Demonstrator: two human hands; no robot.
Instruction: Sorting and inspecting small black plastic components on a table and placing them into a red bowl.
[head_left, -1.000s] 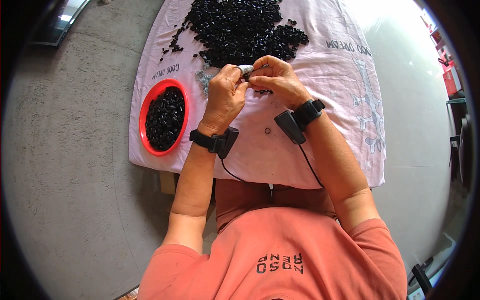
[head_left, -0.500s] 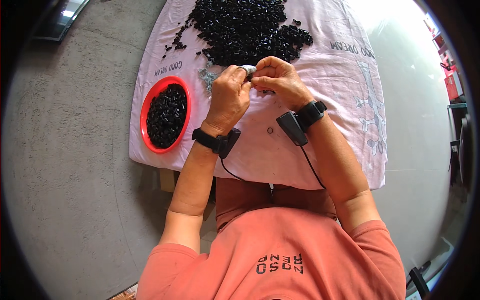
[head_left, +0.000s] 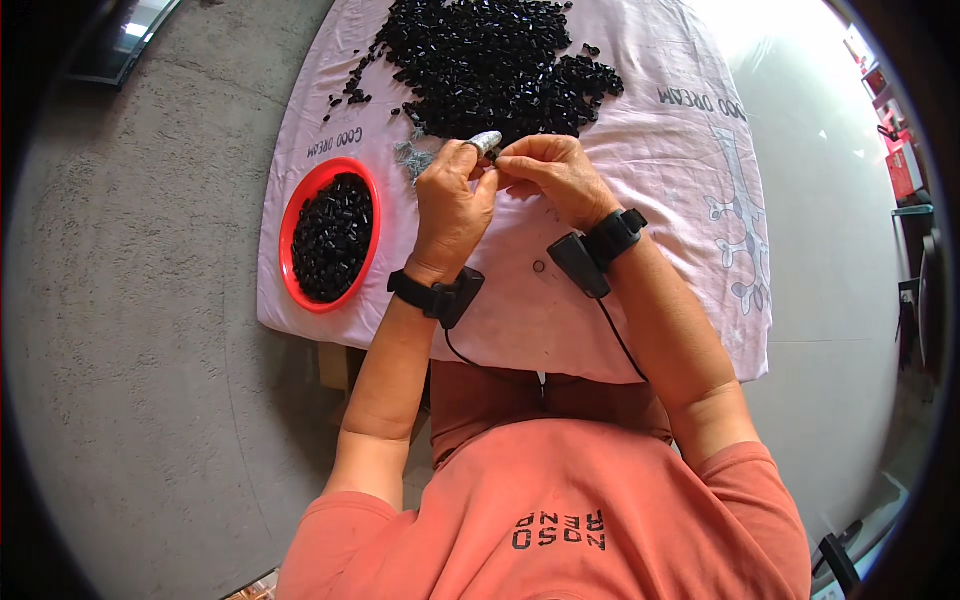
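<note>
My left hand is closed, thumb and finger pinched on a small black plastic piece. A whitish-silver wrap covers one of its fingers. My right hand meets it from the right, its thumb and index finger pinched at the same piece. Fingertips hide most of the piece, so its exact shape does not show. Just beyond both hands lies a large heap of small shiny black pieces. Grey thread-like scraps lie beside the left hand's knuckles.
A red round bowl full of black pieces stands at the table's left edge. A pink printed cloth covers the table. Near my wrists lies a small dark ring. Black straps with cabled boxes are on both wrists.
Both hands have shifted slightly; the right hand's fingers are lower and flatter, and the wrapped finger of the left hand shows more fully. The heap and bowl look unchanged.
</note>
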